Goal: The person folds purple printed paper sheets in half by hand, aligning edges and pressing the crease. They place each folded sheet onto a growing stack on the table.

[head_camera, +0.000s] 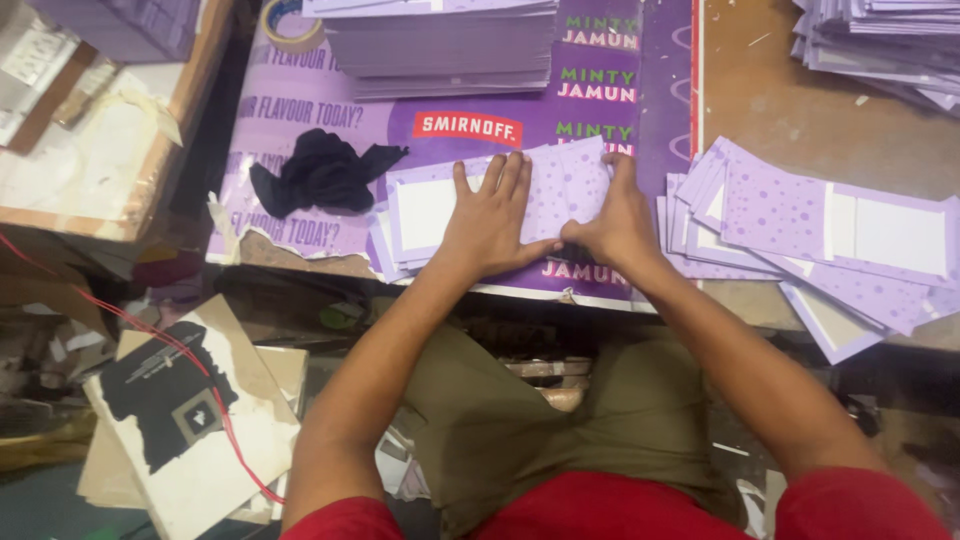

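Two hands press flat on a lilac dotted card blank (560,190) at the centre of the frame. The left hand (490,222) lies spread on it; the right hand (615,225) presses its right edge, fingers together. The blank rests on a purple printed sheet (330,110) covering the bench (790,110). A fanned pile of similar blanks (830,240) lies at right, a black cloth (322,172) at left, a tall stack (440,45) above.

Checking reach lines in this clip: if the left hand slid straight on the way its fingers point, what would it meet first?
The left hand points away across the purple card; past its far edge, probably the tall stack of purple sheets, though depth is unclear.
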